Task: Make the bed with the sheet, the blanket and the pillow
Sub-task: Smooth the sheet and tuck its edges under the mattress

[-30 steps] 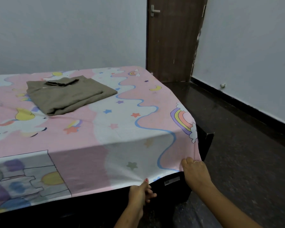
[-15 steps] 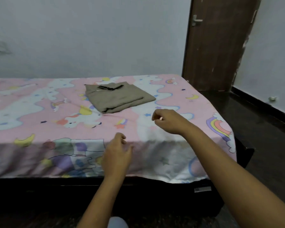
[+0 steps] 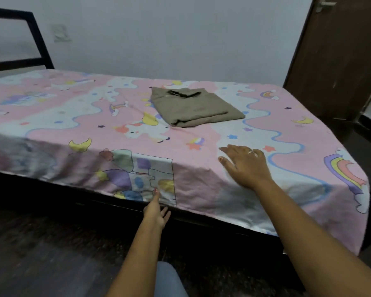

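A pink cartoon-print sheet (image 3: 77, 125) covers the bed and hangs over the near side. The olive-brown blanket (image 3: 193, 108) lies folded on the sheet toward the far right. My right hand (image 3: 244, 166), a ring on one finger, lies flat with spread fingers on top of the sheet just inside the near edge. Lower down, my left hand (image 3: 156, 211) reaches the hanging hem; its thumb touches the front of the cloth and its fingers are straight below the edge. No pillow is in view.
A dark headboard frame (image 3: 36, 37) stands at the far left against the grey wall. A brown door (image 3: 338, 56) is at the far right. The dark bed base (image 3: 212, 230) shows under the sheet's hem, with dark floor (image 3: 41, 254) in front.
Both hands let go of the sheet at the foot corner. The right hand rose onto the bed top, the left moved along the hem toward the head, and the view swung left.
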Demonstrator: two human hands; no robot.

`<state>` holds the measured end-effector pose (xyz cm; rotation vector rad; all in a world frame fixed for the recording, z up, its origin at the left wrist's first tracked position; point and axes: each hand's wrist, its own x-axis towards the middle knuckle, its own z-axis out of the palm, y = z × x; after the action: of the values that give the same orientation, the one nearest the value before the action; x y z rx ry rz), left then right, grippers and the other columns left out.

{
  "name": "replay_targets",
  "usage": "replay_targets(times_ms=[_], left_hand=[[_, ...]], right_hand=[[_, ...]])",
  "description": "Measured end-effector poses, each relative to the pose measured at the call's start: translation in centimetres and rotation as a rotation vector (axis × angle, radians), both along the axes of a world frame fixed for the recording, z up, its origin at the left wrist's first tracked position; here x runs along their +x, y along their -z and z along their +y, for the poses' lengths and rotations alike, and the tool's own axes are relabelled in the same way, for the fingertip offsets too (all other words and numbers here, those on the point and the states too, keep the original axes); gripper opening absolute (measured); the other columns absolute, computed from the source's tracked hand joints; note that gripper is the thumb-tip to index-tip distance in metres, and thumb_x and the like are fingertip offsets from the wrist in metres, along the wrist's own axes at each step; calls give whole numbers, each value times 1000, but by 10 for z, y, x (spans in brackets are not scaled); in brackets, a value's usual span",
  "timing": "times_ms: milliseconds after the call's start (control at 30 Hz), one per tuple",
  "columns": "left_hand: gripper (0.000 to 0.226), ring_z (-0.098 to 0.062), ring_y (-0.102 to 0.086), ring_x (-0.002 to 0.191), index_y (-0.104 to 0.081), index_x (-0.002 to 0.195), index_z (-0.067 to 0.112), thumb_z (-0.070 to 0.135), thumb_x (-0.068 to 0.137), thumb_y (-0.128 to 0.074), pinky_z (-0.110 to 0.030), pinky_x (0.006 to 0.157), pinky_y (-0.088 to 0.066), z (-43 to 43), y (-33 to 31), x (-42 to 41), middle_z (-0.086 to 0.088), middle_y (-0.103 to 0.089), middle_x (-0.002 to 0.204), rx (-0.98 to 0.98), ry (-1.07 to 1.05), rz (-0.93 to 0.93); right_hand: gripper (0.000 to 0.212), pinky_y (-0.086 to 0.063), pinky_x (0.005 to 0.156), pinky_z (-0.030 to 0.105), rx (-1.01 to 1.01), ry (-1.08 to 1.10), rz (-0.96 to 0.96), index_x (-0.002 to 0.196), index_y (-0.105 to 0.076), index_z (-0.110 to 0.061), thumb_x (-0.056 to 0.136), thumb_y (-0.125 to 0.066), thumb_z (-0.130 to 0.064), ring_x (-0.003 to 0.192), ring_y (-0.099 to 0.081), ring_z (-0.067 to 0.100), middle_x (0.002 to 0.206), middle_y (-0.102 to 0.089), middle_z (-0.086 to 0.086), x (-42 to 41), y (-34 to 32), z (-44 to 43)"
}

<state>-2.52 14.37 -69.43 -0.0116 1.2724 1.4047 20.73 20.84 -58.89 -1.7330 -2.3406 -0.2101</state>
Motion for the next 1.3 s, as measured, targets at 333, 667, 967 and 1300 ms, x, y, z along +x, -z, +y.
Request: replay_targets(times_ms=[333, 667, 967, 1300], left_hand=[[34, -28, -55, 101, -53, 128, 11, 25, 97, -52, -36, 78, -43, -10, 17, -12, -8, -59, 110, 55, 29, 130], [33, -23, -59, 82, -51, 128, 15, 30, 99, -47, -35, 83, -39, -26, 28, -29, -3, -57, 113, -46, 201, 199], [40, -23, -44, 129, -49, 132, 17, 36, 97, -49, -35, 98, -36, -13, 29, -90, -4, -42, 147, 123, -15, -26], [22, -28, -59, 87, -61, 104, -1, 13, 88, -66, -40, 83, -51, 3, 60, -130, -16, -64, 104, -51, -408, 284]], right_hand=[[50, -18, 112, 44, -98, 36, 30, 143, -32, -43, 96, -23, -59, 141, -27, 14, 153, -31, -12, -3, -12, 0], [57, -12, 116, 52, -251, -159, 50, 147, -21, -44, 94, -25, -65, 146, -16, 15, 159, -18, -8, -94, -47, 0], [66, -3, 115, 55, -274, -139, -112, 150, -1, -45, 91, -20, -69, 148, 1, 18, 161, 2, -7, -104, -17, -8], [77, -17, 114, 54, 42, -422, -65, 149, -27, -31, 81, -17, -64, 141, -32, 19, 154, -33, -1, -198, 18, -40]])
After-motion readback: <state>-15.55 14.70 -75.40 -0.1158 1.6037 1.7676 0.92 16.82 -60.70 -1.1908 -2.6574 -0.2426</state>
